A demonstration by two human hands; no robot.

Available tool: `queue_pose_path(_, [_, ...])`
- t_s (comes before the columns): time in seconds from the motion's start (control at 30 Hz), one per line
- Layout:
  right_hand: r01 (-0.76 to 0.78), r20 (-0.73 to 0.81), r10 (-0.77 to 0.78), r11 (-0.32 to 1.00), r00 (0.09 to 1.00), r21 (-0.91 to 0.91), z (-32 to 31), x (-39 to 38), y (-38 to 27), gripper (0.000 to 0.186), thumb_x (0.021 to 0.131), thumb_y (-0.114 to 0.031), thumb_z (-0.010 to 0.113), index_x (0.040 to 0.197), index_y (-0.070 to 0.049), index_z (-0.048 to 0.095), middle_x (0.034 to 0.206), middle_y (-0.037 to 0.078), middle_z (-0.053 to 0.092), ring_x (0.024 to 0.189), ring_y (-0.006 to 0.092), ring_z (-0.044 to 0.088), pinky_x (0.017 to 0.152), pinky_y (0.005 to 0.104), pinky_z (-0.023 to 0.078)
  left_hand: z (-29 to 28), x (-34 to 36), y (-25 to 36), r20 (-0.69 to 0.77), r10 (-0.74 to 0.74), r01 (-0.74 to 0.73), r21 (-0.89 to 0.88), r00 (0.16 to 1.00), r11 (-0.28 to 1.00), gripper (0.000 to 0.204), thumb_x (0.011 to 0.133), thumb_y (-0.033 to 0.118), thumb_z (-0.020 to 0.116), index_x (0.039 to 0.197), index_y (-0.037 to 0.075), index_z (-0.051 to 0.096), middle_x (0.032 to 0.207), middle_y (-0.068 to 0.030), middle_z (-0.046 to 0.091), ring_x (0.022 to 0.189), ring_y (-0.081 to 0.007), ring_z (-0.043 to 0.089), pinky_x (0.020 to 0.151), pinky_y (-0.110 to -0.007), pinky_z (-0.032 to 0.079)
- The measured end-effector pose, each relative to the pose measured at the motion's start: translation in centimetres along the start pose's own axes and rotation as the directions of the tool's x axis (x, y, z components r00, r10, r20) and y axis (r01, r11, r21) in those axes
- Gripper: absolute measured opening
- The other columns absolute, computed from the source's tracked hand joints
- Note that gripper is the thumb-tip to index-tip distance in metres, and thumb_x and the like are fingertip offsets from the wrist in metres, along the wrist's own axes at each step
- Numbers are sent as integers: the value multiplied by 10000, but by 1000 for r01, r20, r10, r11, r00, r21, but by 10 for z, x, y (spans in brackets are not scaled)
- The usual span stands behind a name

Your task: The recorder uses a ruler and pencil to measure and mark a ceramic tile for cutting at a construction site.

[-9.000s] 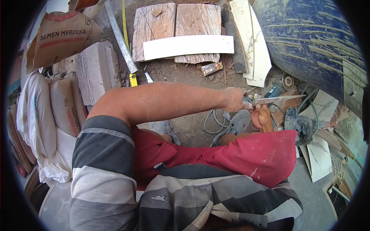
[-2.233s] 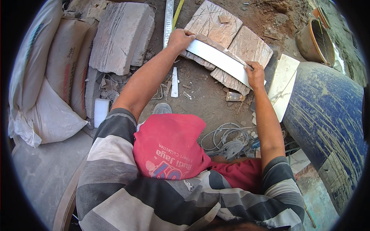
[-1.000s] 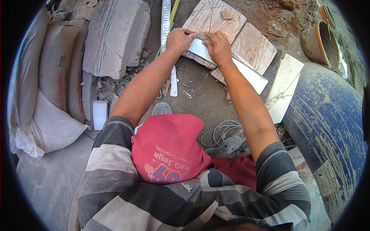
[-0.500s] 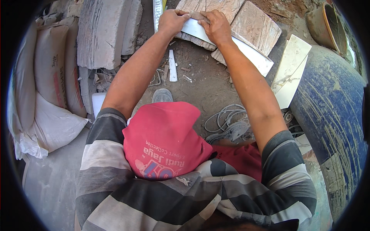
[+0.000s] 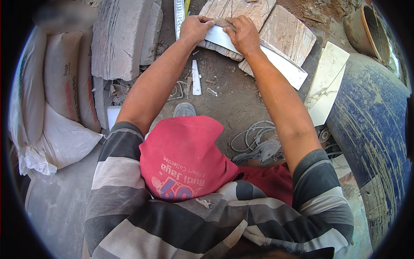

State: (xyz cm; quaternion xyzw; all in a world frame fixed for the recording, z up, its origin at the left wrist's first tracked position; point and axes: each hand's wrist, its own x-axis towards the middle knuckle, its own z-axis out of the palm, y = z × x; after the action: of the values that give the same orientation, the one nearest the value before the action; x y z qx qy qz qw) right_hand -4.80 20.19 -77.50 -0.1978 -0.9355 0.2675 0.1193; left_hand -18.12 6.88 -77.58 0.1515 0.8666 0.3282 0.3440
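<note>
My left hand [image 5: 197,30] is closed on the left end of a curved brownish strip [image 5: 223,23] lying along a white tile strip [image 5: 288,72]. Close to its right, my right hand [image 5: 243,34] grips the brownish strip too, fingers bent over it. Both strips rest over two cracked pinkish slabs [image 5: 288,32] on the dirt. A metal straightedge [image 5: 179,16] and a yellow bar [image 5: 187,6] lie just beyond my left hand. A small white offcut [image 5: 196,77] lies on the ground between my forearms.
Sacks [image 5: 60,75] and concrete slabs [image 5: 116,39] are stacked left. At right lie pale tile pieces [image 5: 322,82], a large scraped blue drum [image 5: 371,129] and a bucket [image 5: 362,32]. A grey cable [image 5: 252,129] coils beside my shoe [image 5: 263,151].
Since about two seconds ago my right hand has moved left along the strips to near my left hand. Over the last second the hands sit higher in view, with little other change.
</note>
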Motion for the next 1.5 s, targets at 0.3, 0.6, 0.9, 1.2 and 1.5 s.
queue_pose_path(0.3, [-16, 18, 16, 1000, 1000, 23, -2, 3, -2, 302, 803, -257, 749, 1054, -90, 720, 983, 114, 642, 1004, 319, 594, 918, 407, 476, -16, -7, 2, 61, 50, -39, -170, 997, 985, 313, 871, 255, 719, 1094, 37, 732, 861, -41, 711, 736, -121, 643, 699, -265, 504])
queue_pose_path(0.6, [-5, 12, 5, 1000, 1000, 25, -3, 3, 0, 290, 807, -254, 741, 1041, -85, 717, 967, 122, 636, 1000, 326, 587, 917, 408, 474, -79, -63, -69, -214, -82, -50, -550, 973, 834, 275, 907, 150, 656, 1141, 6, 664, 973, -25, 648, 813, -90, 587, 721, -248, 473])
queue_pose_path(0.9, [3, 31, -3, 1000, 1000, -20, -4, 4, -2, 323, 833, -290, 727, 1082, -85, 707, 995, 122, 654, 989, 327, 607, 897, 402, 485, -48, -61, -82, -274, -166, 46, -396, 947, 917, 271, 877, 115, 642, 1118, -7, 661, 1010, -83, 680, 927, -160, 629, 862, -288, 478])
queue_pose_path(1.2, [-13, 54, 12, 1000, 998, 11, -5, 5, -3, 307, 817, -260, 726, 1061, -75, 706, 1024, 122, 650, 1001, 319, 588, 925, 400, 468, -29, -37, -105, -241, -227, 181, -200, 944, 963, 354, 960, 284, 508, 1097, -1, 668, 1048, -202, 696, 985, -335, 660, 887, -407, 478])
queue_pose_path(1.5, [-38, 68, 38, 999, 997, 9, -4, 3, -7, 306, 813, -257, 733, 1064, -83, 710, 1018, 122, 649, 1008, 317, 589, 922, 398, 471, -41, -36, -102, 74, -279, 283, -427, 958, 859, 391, 1012, 274, 433, 1109, -40, 645, 993, -132, 684, 917, -204, 618, 873, -347, 456])
